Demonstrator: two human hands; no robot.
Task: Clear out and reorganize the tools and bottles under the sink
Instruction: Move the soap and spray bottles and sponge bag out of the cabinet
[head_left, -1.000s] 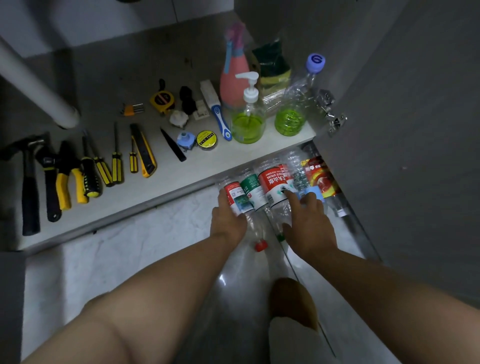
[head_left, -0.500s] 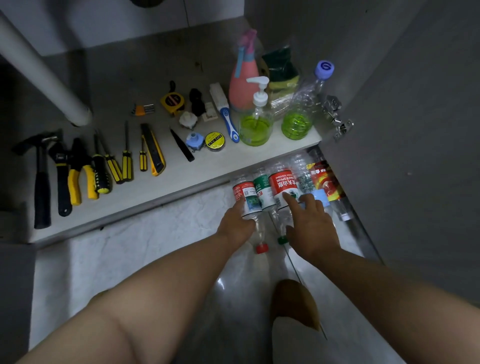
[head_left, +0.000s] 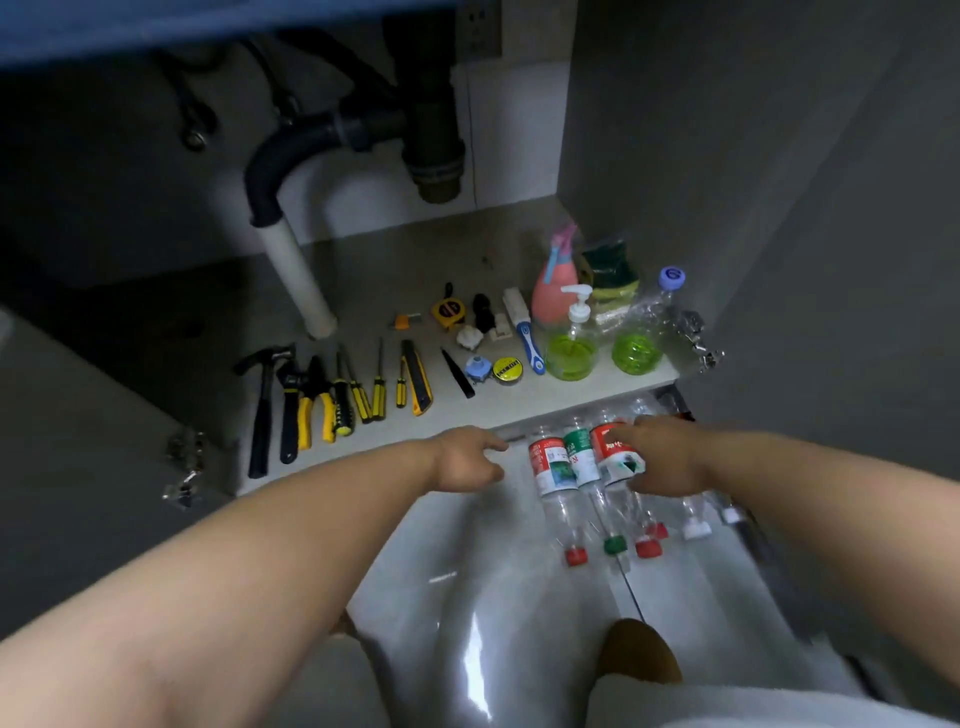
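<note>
1. The right hand lies palm down on the row of plastic bottles. Its fingers are spread over a red-labelled one and are not curled round it.
2. The left hand is just left of the row and touches no bottle. Its fingers are loosely curled with the forefinger out, and it holds nothing.
3. The bottles lie side by side on the pale floor, bases at the shelf front edge, caps nearest. They are clear-bodied. Labels showing: red, green, red. Caps showing: three red, one green, two white.
4. Bare floor lies left of and nearer than the row. The open cabinet door stands close on the right.
5. On the shelf, left: one hammer, four screwdrivers, one utility knife.
6. On the shelf, far right, three containers stand upright: spray bottle, pump bottle, purple-capped bottle.
</note>
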